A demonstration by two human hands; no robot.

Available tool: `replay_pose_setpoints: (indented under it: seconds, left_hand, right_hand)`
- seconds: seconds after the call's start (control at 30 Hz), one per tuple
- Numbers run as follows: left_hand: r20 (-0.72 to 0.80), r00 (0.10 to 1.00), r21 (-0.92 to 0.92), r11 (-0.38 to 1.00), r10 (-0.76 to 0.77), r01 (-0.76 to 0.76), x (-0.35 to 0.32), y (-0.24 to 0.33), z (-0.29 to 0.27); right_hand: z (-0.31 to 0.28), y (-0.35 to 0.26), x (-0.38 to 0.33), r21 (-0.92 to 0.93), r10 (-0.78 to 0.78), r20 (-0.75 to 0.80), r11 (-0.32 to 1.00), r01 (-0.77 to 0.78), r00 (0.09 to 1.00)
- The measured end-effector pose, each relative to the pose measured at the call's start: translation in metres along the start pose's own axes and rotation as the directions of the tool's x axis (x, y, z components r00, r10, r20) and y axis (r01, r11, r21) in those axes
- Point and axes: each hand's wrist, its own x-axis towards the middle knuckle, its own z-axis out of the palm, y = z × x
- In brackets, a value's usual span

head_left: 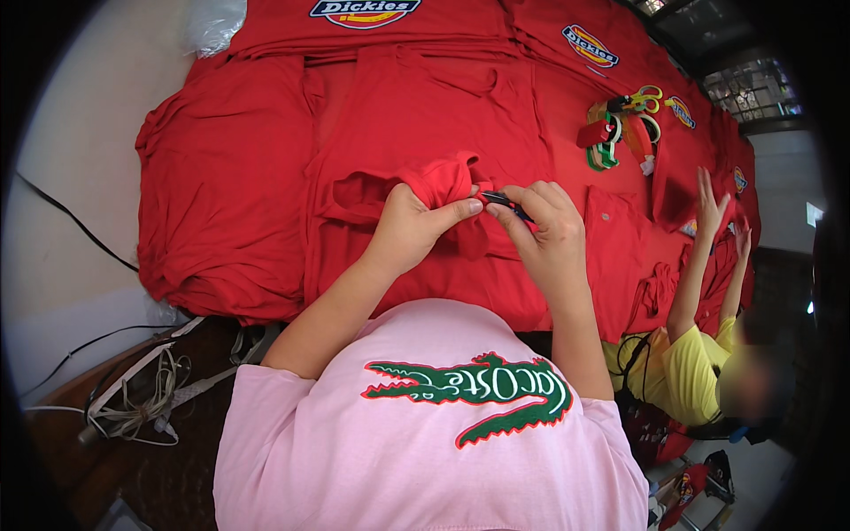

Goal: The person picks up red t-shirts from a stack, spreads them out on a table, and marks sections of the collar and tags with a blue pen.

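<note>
My left hand [409,228] is closed on a bunched edge of a red T-shirt [443,177], lifting it off the other red cloth on the table. My right hand [551,232] grips a small dark cutting tool that looks like thread snips [508,205]. Its tip points left and meets the raised edge beside my left fingertips. Whether a thread lies between the blades is too small to tell. Part of the tool is hidden inside my right palm.
A heap of red shirts [228,186] lies at the left; printed red shirts [372,35] cover the far side. At the right are scissors with yellow-green handles [649,99] and tape rolls [602,156]. A co-worker's raised hands [708,208] are beyond. Coiled cables [146,398] hang lower left.
</note>
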Motion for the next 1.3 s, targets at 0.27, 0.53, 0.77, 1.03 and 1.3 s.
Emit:
replay_pose_setpoints:
  seconds: [0.27,0.53,0.77,1.03,1.3]
  left_hand:
    - [0.057,0.997,-0.009,0.999,-0.042,0.043,0.002,0.009,-0.002]
    - [0.057,0.997,-0.028,0.998,-0.051,0.053,0.002,0.007,-0.002]
    - [-0.016,0.996,-0.036,0.995,-0.09,0.09,0.006,0.007,-0.005]
    - [-0.095,0.99,-0.147,0.985,-0.105,0.09,0.01,-0.002,-0.041]
    - [-0.024,0.991,-0.299,0.947,-0.128,0.115,0.016,0.006,-0.031]
  right_hand:
    - [-0.008,0.006,0.004,-0.008,-0.055,0.05,0.998,0.056,0.997]
    - [-0.008,0.005,0.005,0.027,-0.026,0.043,0.999,0.025,0.999]
    - [0.014,0.076,-0.01,-0.118,0.322,-0.091,0.936,-0.331,0.942]
    - [0.023,0.277,-0.133,-0.443,0.704,-0.116,0.595,-0.671,0.701]
    - [0.082,0.101,-0.055,0.752,0.449,0.518,0.167,-0.638,0.728]
